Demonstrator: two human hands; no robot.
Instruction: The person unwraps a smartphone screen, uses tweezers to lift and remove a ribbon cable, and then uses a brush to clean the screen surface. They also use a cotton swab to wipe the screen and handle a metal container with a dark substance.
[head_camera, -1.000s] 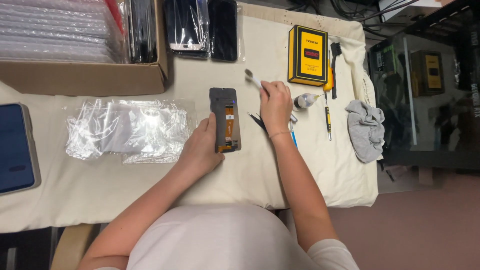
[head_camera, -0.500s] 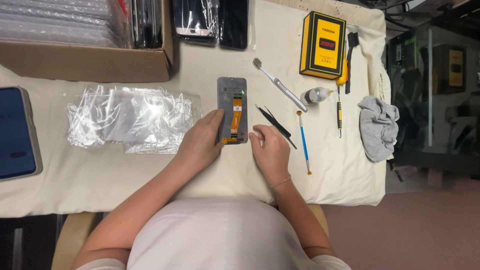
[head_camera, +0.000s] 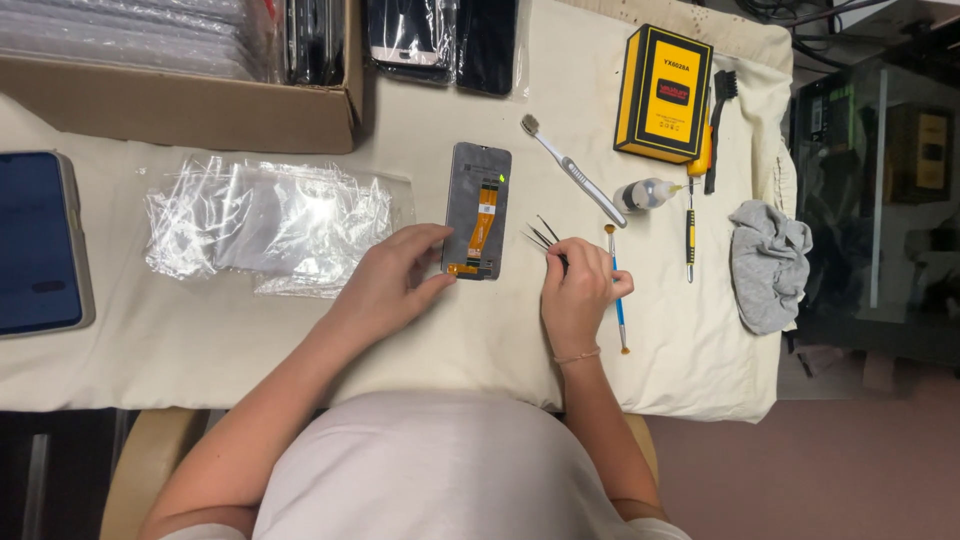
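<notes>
Cardboard box (head_camera: 180, 105), desk's far left: clear-wrapped flat packs and upright dark phones. Grey phone panel (head_camera: 477, 211), mid-desk, orange ribbon showing; left hand (head_camera: 385, 280) fingers spread on its lower edge. Right hand (head_camera: 578, 295) fingers pinch black tweezers (head_camera: 542, 236) just beside it.

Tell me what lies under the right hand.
Under the right hand lie black tweezers, tips poking out toward the phone screen panel, and a blue-handled tool. Their covered parts and the grip are hidden.
</notes>
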